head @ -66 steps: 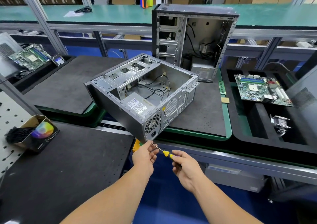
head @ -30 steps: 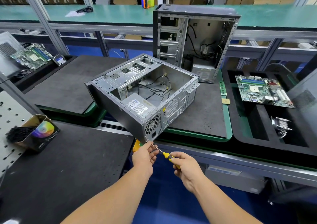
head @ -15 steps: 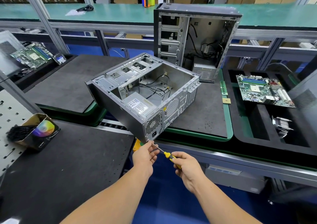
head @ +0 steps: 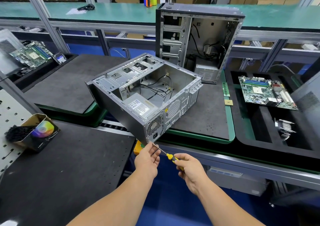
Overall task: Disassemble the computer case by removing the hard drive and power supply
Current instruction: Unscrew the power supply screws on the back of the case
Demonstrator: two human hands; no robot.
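At frame centre the computer case [head: 145, 95] lies open on the worktop [head: 207, 121], its power supply [head: 143, 109] unremoved. The right hand [head: 189, 171] grips a screwdriver [head: 170, 156] at its lower rear corner; the left hand [head: 147, 160] pinches the shaft. No hard drive is visible.

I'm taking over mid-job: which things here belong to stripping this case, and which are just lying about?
In the job:
open case lying flat
power supply
screwdriver
left hand
right hand

Lying about:
upright case
right motherboard
left motherboard
heatsink
cardboard box
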